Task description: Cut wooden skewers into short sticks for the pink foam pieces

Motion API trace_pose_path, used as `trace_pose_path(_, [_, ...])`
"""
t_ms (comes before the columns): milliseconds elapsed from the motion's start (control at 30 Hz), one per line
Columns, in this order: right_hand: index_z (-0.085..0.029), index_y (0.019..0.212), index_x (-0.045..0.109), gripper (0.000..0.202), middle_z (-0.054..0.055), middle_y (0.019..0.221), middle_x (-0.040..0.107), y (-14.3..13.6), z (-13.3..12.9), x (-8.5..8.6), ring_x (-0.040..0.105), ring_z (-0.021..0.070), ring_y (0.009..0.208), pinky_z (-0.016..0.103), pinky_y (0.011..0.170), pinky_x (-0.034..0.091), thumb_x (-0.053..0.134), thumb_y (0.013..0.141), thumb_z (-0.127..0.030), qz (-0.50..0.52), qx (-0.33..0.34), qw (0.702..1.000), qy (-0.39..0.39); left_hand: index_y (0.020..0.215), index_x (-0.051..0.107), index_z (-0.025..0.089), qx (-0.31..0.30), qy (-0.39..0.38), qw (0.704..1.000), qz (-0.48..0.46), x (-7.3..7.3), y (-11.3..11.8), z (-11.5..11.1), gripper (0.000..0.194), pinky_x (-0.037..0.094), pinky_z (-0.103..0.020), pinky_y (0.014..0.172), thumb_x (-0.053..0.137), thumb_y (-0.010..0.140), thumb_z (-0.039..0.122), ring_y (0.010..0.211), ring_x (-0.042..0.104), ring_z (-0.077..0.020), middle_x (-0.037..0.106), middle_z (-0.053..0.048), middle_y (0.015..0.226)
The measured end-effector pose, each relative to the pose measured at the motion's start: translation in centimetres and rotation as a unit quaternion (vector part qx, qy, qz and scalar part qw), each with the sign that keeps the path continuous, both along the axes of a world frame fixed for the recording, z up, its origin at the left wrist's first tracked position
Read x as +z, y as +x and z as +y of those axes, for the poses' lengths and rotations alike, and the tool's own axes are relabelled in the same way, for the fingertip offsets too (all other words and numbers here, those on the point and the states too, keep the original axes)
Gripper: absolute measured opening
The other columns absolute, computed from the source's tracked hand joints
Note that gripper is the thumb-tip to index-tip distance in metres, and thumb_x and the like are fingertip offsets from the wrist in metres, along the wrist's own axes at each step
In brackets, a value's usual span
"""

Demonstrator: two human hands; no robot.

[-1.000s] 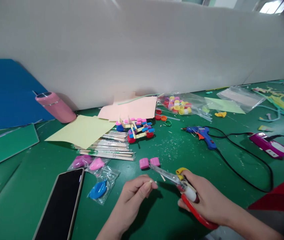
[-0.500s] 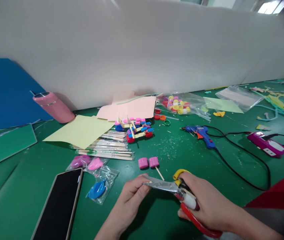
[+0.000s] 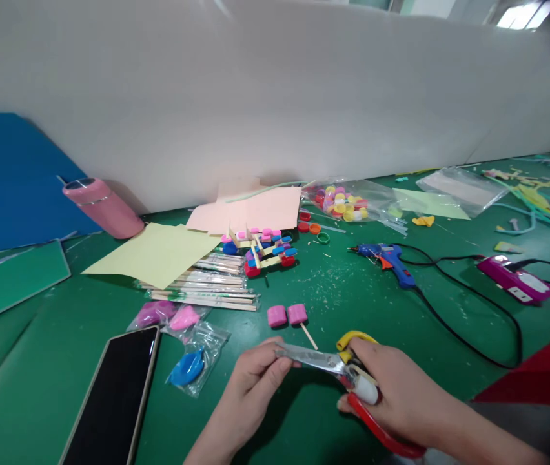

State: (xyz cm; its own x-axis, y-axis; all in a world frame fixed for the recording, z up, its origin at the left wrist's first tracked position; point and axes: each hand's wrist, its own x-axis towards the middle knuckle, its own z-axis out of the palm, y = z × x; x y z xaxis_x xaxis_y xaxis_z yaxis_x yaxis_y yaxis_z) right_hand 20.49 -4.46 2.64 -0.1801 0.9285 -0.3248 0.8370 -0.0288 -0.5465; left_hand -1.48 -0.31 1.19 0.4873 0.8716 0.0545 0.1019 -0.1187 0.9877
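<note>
Scissors (image 3: 314,359) with one yellow and one red handle are in my right hand (image 3: 396,381), its fingers wrapped round the handles. A white and red piece and a pale wooden strip show against that palm. The blades point left and look nearly together, their tips at the fingertips of my left hand (image 3: 255,381). That hand is pinched; whatever small thing it holds is hidden by the fingers and blades. Just beyond the blades lie two pink pieces, a left one (image 3: 277,316) and a right one (image 3: 297,314) with a thin wooden stick (image 3: 309,336).
A phone (image 3: 113,394) and bagged clay (image 3: 188,368) lie left. Behind are wrapped sticks (image 3: 207,287), a colourful small model (image 3: 268,252), a pink bottle (image 3: 105,206) and bagged caps (image 3: 343,203). At right are a blue glue gun (image 3: 386,258), its cord and a purple power strip (image 3: 517,281).
The scissor blades have come closer together at my left fingertips. My right hand has tilted slightly, with the red handle a little further left.
</note>
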Motion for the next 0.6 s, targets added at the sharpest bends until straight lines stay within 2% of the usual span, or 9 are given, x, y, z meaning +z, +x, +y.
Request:
trace_pose_path(100, [-0.022, 0.073, 0.043, 0.031, -0.003, 0.066, 0.056, 0.0, 0.2, -0.1, 0.047, 0.0133, 0.054, 0.023, 0.048, 0.025, 0.059, 0.068, -0.048, 0.012, -0.024, 1.0, -0.009, 0.075, 0.063, 0.017, 0.027, -0.004, 1.0, 0.004, 0.1, 0.1, -0.1, 0.019, 0.036, -0.023, 0.061, 0.047, 0.083, 0.023, 0.064, 0.048, -0.0135, 0.054, -0.001, 0.067])
trace_pose_path(200, [-0.023, 0.077, 0.041, 0.027, -0.004, 0.068, 0.056, -0.1, 0.0, 0.0, 0.046, 0.0124, 0.054, 0.022, 0.047, 0.027, 0.057, 0.071, -0.044, 0.057, -0.022, 0.998, -0.013, 0.079, 0.064, 0.018, 0.051, -0.026, 0.998, -0.013, -0.1, 0.2, -0.2, 0.017, 0.036, -0.022, 0.056, 0.048, 0.082, 0.024, 0.061, 0.046, -0.0125, 0.051, 0.0, 0.066])
trace_pose_path(333, [-0.023, 0.081, 0.04, 0.03, -0.004, 0.071, 0.055, -0.4, -0.7, 0.3, 0.045, 0.0124, 0.057, 0.021, 0.048, 0.029, 0.062, 0.067, -0.039, 0.065, -0.017, 0.998, -0.001, 0.068, 0.061, 0.016, 0.079, -0.038, 0.996, -0.013, -0.5, 0.2, -0.1, 0.02, 0.037, -0.023, 0.057, 0.049, 0.081, 0.024, 0.061, 0.048, -0.0131, 0.053, -0.001, 0.064])
trace_pose_path(467, [-0.022, 0.085, 0.041, 0.033, -0.001, 0.079, 0.055, -0.7, -0.8, 0.3, 0.047, 0.0144, 0.063, 0.022, 0.051, 0.03, 0.063, 0.065, -0.038, 0.042, -0.024, 0.999, 0.012, 0.073, 0.062, 0.016, 0.089, -0.027, 0.996, -0.004, -0.5, 0.2, -0.1, 0.017, 0.038, -0.023, 0.055, 0.05, 0.08, 0.023, 0.061, 0.05, -0.014, 0.056, -0.002, 0.067])
trace_pose_path(600, [-0.021, 0.087, 0.042, 0.034, 0.001, 0.081, 0.054, -0.7, -0.7, 0.2, 0.047, 0.0157, 0.065, 0.023, 0.052, 0.03, 0.062, 0.065, -0.039, 0.027, -0.022, 0.999, 0.024, 0.068, 0.062, 0.015, 0.083, 0.01, 0.996, 0.007, -0.1, 0.4, -0.1, 0.017, 0.039, -0.023, 0.054, 0.05, 0.08, 0.02, 0.06, 0.052, -0.0143, 0.057, -0.003, 0.065])
